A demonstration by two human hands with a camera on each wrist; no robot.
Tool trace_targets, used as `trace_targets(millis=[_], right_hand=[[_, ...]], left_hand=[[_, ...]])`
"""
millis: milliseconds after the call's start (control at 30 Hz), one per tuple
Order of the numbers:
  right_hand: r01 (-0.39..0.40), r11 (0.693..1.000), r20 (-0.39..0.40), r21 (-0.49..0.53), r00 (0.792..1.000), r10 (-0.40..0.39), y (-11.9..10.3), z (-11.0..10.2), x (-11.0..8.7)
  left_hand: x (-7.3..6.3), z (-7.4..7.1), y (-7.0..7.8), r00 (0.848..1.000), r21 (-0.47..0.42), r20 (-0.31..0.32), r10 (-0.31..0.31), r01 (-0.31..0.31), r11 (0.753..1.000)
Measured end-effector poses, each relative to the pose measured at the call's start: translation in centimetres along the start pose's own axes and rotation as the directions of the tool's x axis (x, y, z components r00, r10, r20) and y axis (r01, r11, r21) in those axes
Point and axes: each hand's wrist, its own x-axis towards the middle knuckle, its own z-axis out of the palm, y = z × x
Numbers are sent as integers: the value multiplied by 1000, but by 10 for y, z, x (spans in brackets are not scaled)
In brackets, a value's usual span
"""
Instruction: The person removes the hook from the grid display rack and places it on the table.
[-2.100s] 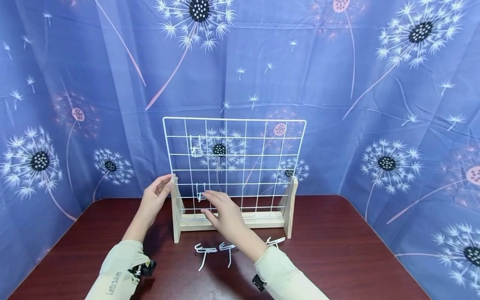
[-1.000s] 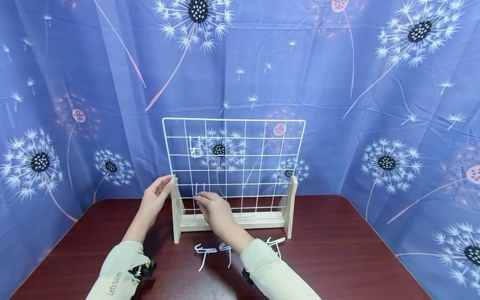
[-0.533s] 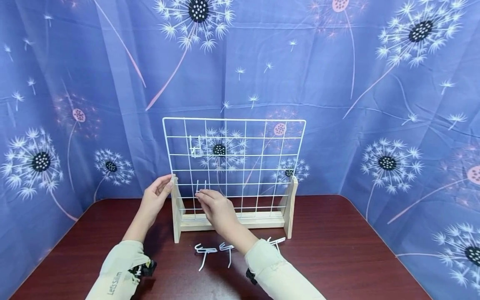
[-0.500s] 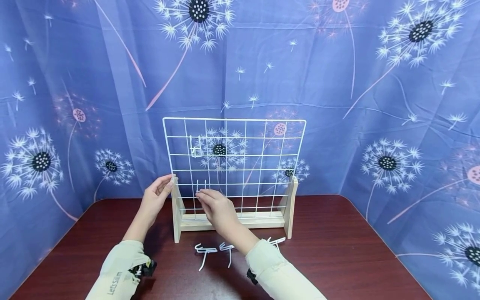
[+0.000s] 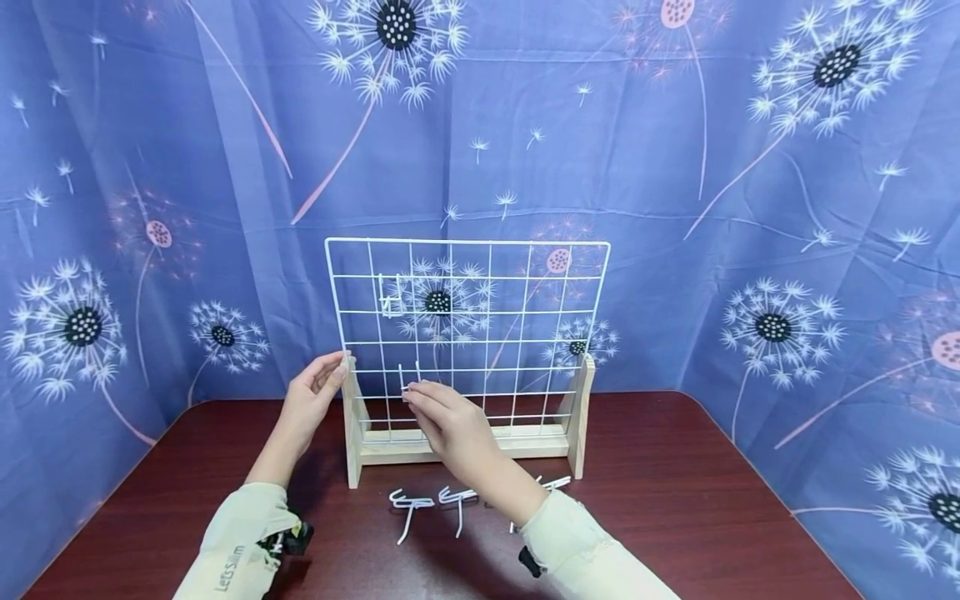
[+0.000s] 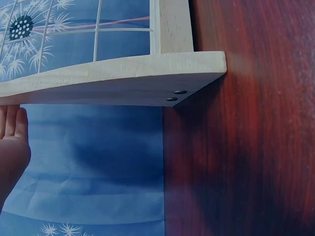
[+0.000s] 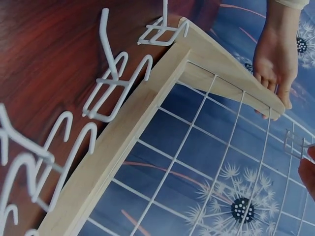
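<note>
A white wire grid rack point(image 5: 471, 342) stands in a wooden base on the table. My left hand point(image 5: 315, 390) holds the top of its left wooden upright point(image 5: 352, 433) between thumb and fingers; the left wrist view shows the fingertips point(image 6: 20, 118) against the upright's outer face. My right hand point(image 5: 453, 425) pinches a white wire hook point(image 5: 401, 377) at the grid's lower left. In the right wrist view, this hook point(image 7: 294, 143) overlaps the grid wires, and its stem runs into the fingers. A second hook point(image 5: 390, 298) hangs higher on the grid, at the left.
Loose white hooks lie in front of the base: one at left point(image 5: 408, 504), another beside it point(image 5: 457, 497), and one at right point(image 5: 557, 483) partly behind my right forearm. A blue dandelion-print curtain point(image 5: 675, 167) surrounds the dark red table point(image 5: 675, 500).
My right hand, relaxed beside the lower hook earlier, has closed its fingers on it. Hand and hook have since shifted slightly right. My left hand has stayed on the upright.
</note>
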Motion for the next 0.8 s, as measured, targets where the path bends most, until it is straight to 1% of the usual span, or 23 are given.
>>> trace_targets(millis=[200,300,500,533,733,800], right_hand=[[81,996,-15,-22,997,-82,3,-10,-4],[97,995,-8,-21,995,-98,4,-15,-7],[135,991,4,-21,991,-135,6,-24,-16],[140,990,9,-21,990,-139,7,-25,-18],[157,987,34,-22,987,-157,10,-35,-30],[162,986,43,-25,986,-161,10,-38,-34]], left_hand=[[1,0,1,1000,2,-9,-12,12,1000],[2,0,0,1000,5,-11,-13,13,1000],[3,-3,-5,1000,8,-1,18,-18,1000],[2,-3,-4,1000,5,0,19,-19,1000],[-1,-1,-1,1000,-18,-4,2,-3,1000],[0,-1,-3,1000,-12,1,6,-6,1000]])
